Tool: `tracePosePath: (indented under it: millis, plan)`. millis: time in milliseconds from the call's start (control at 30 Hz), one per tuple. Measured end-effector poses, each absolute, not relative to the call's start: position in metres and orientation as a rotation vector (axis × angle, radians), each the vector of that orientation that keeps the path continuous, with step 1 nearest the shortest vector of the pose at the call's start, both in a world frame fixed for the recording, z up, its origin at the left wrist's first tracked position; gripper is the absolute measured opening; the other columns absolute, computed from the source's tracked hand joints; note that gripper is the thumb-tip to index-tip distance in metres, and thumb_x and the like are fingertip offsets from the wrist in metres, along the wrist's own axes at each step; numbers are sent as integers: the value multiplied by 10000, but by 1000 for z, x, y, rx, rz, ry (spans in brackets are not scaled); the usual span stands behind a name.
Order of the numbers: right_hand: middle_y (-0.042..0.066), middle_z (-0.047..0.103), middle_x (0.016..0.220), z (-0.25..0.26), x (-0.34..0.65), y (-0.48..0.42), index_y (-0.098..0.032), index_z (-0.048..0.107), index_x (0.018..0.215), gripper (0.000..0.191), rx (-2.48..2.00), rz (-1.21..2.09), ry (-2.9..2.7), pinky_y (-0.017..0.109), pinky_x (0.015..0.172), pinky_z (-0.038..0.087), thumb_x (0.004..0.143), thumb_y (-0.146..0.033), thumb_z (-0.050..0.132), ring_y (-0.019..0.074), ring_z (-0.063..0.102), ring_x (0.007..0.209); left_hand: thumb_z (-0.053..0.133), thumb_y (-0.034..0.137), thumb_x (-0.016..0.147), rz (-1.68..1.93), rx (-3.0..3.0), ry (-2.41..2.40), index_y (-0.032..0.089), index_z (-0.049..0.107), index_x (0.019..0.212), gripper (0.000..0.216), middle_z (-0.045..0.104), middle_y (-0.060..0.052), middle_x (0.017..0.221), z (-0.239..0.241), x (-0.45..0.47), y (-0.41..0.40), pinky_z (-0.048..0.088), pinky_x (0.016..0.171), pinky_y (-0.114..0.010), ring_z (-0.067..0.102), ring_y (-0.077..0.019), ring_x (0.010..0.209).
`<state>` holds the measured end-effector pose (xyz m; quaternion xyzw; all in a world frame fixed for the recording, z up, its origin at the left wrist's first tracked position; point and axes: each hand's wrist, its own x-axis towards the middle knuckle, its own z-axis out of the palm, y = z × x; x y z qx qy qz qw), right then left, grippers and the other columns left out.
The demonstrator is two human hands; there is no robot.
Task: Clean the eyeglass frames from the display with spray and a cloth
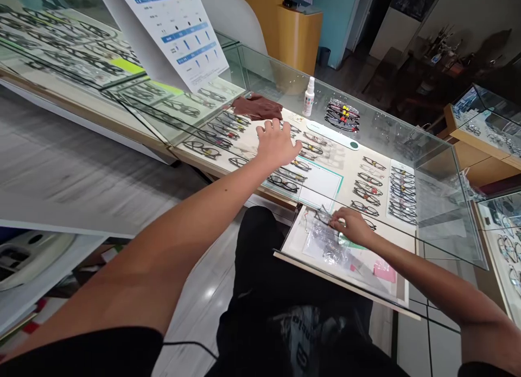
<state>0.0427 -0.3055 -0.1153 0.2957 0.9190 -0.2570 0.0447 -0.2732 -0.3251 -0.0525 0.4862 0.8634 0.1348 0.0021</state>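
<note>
Right hand: fingers curled, apparently pinching a thin-framed pair of eyeglasses above the left part of an open white drawer. Fingertips cover part of the frame; lens outline hard to make out. Beneath: crumpled clear plastic bags, contents blurred by glare. Green patch beside the wrist mostly hidden by the hand; pink paper piece farther right, partly under plastic.

Left hand: open, palm down, fingers spread, holding nothing visible; over the clear glass display case with a cream base. Contact with the glass: cannot tell. It hides several of the dark-rimmed spectacles laid out in rows.

Farther back in the case area: rumpled brown cloth, white spray bottle, label too small to read. White-and-blue printed card stand cut off at the top. Both upper sleeves run out of frame.
</note>
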Motion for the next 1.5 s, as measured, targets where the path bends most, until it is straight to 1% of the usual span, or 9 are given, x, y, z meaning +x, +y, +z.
tracePosePath:
  millis: [100,167,400,633,867,1100,1200,1367,1500]
  plan:
    - [99,750,1056,-135,13,-282,-195,793,949,142,1022,-454,2844,379,990,446,1027,-277,709,283,639,1079,401,508,1036,376,1516,2716,91,503,1466,608,479,-269,1511,-50,-272,-326,288,1185,-586,396,-464,1448]
    - [124,745,1088,-144,-5,-271,-171,808,978,156,1045,-406,2845,384,1012,426,1030,-277,707,293,622,1102,403,503,1038,358,1509,2723,96,509,1449,588,480,-264,1503,-48,-271,-327,296,1180,-577,400,-461,1443]
    - [108,720,1205,-169,-34,-263,-210,847,1017,157,1054,-480,2861,411,1097,355,1027,-284,709,303,555,1192,449,513,1016,414,1493,2710,121,533,1410,561,511,-249,1476,-48,-272,-327,307,1175,-579,430,-451,1417]
    - [101,693,1284,-182,-43,-262,-242,853,1067,142,1077,-529,2855,473,1181,274,1007,-318,749,322,507,1274,451,505,1004,451,1493,2710,128,521,1433,575,509,-248,1487,-51,-275,-326,293,1184,-617,414,-481,1429]
    - [79,690,1273,-179,-49,-266,-260,860,1026,148,1089,-559,2843,479,1173,272,1007,-348,743,320,499,1273,445,533,1005,437,1507,2710,156,517,1446,585,512,-244,1487,-53,-277,-325,318,1178,-631,429,-483,1422]
    - [84,675,1283,-173,-47,-268,-286,865,1059,229,1091,-586,2800,476,1159,247,1056,-355,647,314,481,1282,436,531,1009,418,1506,2724,163,511,1444,575,504,-243,1481,-54,-277,-325,331,1168,-632,425,-487,1428]
    - [92,675,1271,-170,-46,-267,-288,866,1056,259,1062,-578,2802,486,1149,244,1071,-337,612,318,476,1271,419,533,1012,379,1511,2720,163,473,1481,599,484,-246,1493,-54,-278,-324,323,1170,-638,405,-495,1443]
    - [92,681,1250,-167,-49,-266,-268,853,1043,236,1097,-592,2759,475,1148,267,1055,-348,631,307,510,1254,423,542,1013,409,1518,2728,166,472,1486,606,504,-245,1477,-56,-278,-323,330,1161,-646,418,-494,1431]
    - [99,698,1188,-167,-52,-263,-238,815,1012,193,1140,-612,2731,496,1148,291,1012,-352,658,330,530,1256,441,524,1005,419,1516,2729,160,500,1458,583,517,-246,1465,-54,-277,-324,336,1158,-646,436,-491,1412]
